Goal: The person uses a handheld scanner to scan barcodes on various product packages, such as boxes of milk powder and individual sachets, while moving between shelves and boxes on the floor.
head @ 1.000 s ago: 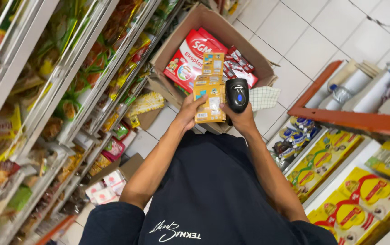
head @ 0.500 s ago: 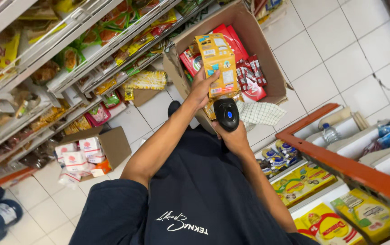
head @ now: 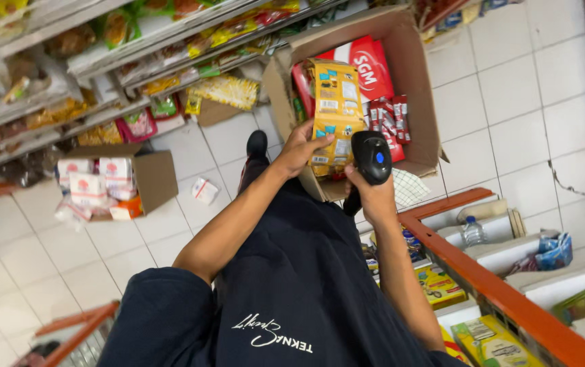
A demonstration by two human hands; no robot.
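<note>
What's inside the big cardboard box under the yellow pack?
Inside the cardboard box: a large red pack and small red packets. The yellow pack in the left hand and the black scanner cover the rest.

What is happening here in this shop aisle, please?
A person in a dark shirt stands over an open cardboard box on the tiled floor. The left hand holds up a yellow package, and the right hand holds a black handheld scanner close beside the package's lower end. Red packs lie inside the box. A smaller cardboard box with white cartons sits to the left, below the stocked shelves.
</note>
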